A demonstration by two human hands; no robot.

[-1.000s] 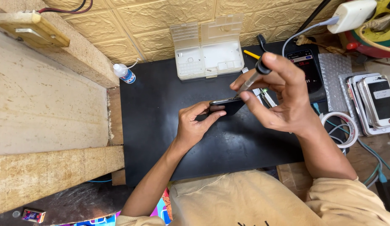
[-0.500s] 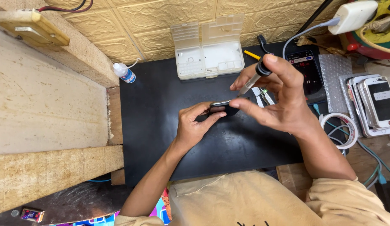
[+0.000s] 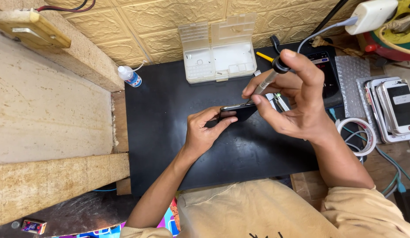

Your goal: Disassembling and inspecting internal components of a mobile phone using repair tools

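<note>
Gripping a dark smartphone [image 3: 236, 112] edge-up over the black work mat [image 3: 169, 132], the left hand [image 3: 204, 132] had its fingers closed round the lower end while the right hand [image 3: 297, 105] pinched a slim metal screwdriver [image 3: 267, 80], tip touching the phone's top edge. Behind them sat a clear plastic parts box [image 3: 218, 55] with the lid open, and a small white squeeze bottle [image 3: 130, 76] with a blue label lay at the mat's far left corner. Off to the right was a stack of white-faced phones [image 3: 396, 110], with a roll of tape [image 3: 357, 134] near the right wrist.
</note>
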